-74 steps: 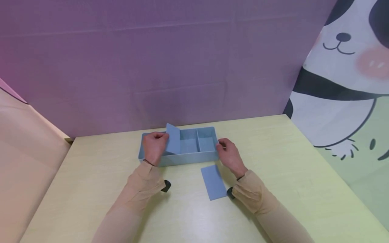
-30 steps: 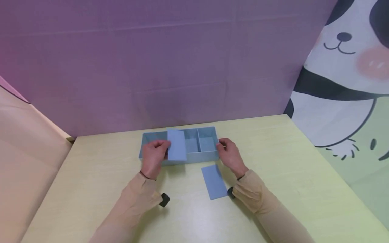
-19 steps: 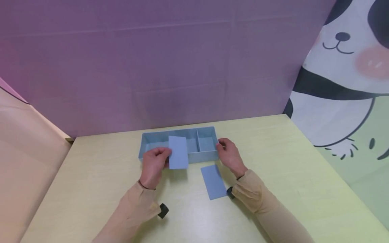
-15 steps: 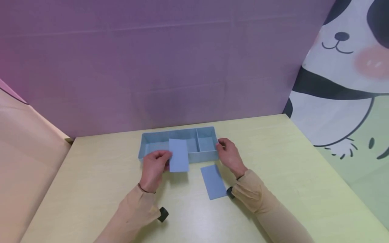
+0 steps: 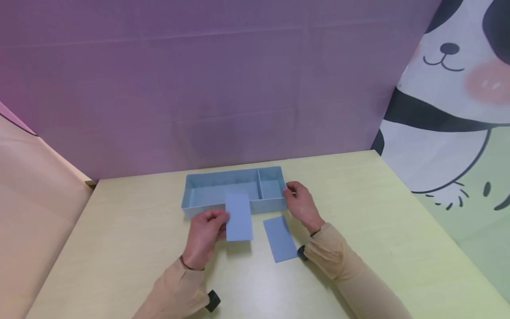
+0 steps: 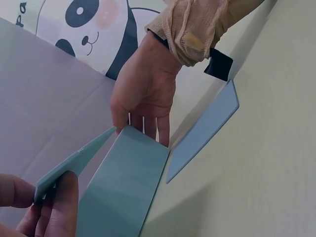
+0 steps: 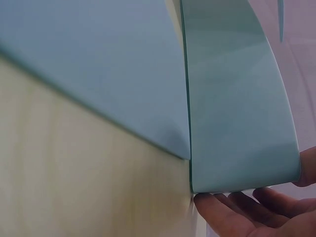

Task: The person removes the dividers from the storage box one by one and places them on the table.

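My left hand [image 5: 205, 235] pinches a flat blue divider panel [image 5: 239, 217] by its left edge, thumb on the near face and fingers behind. The panel stands tilted over the front wall of a long blue storage box [image 5: 219, 191] and overlaps it in the head view. Inside the box, one upright partition [image 5: 260, 185] marks off a small right compartment from a long left one. My right hand [image 5: 302, 204] grips the box's right end; the right wrist view shows its fingers [image 7: 224, 215] under the end wall and the thumb at the rim.
A second flat blue panel [image 5: 280, 239] lies on the pale wooden table [image 5: 358, 212], in front of the box and close to the right sleeve. A purple cloth backdrop [image 5: 239, 88] rises behind the table's far edge, with a panda-print sheet [image 5: 446, 106] at right.
The left hand has drawn its panel up out of the box's left part and back toward the person, slightly right. The long left compartment now shows undivided. The right hand has stayed at the box's end.
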Motion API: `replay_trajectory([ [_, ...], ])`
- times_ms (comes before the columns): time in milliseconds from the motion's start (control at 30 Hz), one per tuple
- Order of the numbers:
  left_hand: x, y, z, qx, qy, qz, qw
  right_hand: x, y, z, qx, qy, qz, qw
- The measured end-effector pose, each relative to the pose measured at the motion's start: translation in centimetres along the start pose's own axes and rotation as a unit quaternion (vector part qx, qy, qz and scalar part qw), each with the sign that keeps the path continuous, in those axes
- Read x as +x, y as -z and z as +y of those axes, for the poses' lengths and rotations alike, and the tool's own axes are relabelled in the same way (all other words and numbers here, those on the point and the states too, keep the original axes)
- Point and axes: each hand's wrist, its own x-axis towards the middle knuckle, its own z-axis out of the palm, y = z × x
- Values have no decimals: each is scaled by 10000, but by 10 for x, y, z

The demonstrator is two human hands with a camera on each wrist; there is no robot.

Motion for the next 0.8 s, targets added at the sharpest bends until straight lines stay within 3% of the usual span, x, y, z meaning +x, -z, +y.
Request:
replay_trajectory([
  [533,-17,3,-12,242,210,-249,9992,0,1,1,52,-101,-13,9999],
  [800,-20,2,-18,104,258,-368,9989,1,0,1,43,-42,4,10000],
])
